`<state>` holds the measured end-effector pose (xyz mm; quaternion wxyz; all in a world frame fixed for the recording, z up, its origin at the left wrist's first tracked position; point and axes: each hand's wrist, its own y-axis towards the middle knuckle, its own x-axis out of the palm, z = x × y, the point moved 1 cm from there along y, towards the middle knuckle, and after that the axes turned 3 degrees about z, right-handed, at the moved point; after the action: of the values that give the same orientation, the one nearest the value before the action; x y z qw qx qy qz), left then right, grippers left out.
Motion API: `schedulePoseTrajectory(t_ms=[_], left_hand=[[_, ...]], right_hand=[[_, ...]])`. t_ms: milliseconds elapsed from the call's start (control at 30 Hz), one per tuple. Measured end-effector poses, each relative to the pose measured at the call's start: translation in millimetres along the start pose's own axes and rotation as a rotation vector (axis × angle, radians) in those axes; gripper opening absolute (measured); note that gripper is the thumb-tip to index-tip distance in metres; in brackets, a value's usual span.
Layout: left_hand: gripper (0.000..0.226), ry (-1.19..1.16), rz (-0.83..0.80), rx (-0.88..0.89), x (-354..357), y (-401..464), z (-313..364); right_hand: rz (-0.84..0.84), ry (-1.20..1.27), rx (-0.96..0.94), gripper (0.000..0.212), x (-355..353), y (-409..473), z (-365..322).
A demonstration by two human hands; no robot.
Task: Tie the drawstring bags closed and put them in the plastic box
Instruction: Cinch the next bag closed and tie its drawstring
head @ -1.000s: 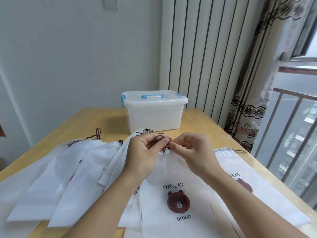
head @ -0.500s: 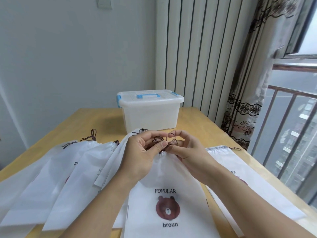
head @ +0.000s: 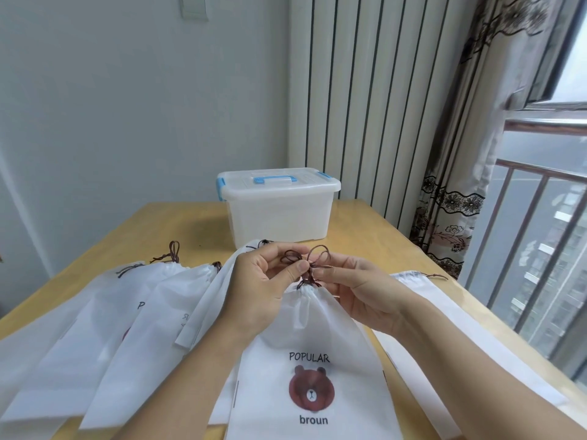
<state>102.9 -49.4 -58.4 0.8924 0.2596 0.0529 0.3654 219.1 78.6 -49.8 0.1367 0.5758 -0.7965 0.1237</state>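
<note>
This looks like a room in a high-rise flat. A wooden tabletop (head: 359, 223) fills the lower frame, a patterned curtain (head: 457, 198) hangs at right beside a window with a metal railing (head: 521, 249), and apartment blocks (head: 568, 223) show outside.

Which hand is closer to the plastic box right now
Left, slightly. The left hand sits directly in front of the plastic box; the right hand is lower and off toward its right corner. Both pinch the drawstring.
</note>
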Motion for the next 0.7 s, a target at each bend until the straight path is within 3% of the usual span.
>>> schedulePoseTrajectory(t_ms=[100, 167, 467, 700], left_hand=[[0.02, 0.013, 0.042, 0.01, -2.2, 1.4, -1.6], [0.018, 0.025, 0.035, 0.005, -0.4, 0.4, -1.4], [0.017, 0.049, -0.022, 0.021, 2.7, -2.2, 2.8], [0.02, 0.1, 0.018, 0.025, -0.1, -0.4, -0.7]], right_hand=[[-0.024, -0.038, 0.001, 0.033, -2.3, 0.1, -3.0], [-0.027, -0.061, -0.011, 0.029, -2.9, -0.6, -2.7], [0.128, -0.231, -0.088, 0.038, 3.0, -1.0, 2.4], [0.214, -0.396, -0.026, 0.013, -3.8, -5.7, -10.7]])
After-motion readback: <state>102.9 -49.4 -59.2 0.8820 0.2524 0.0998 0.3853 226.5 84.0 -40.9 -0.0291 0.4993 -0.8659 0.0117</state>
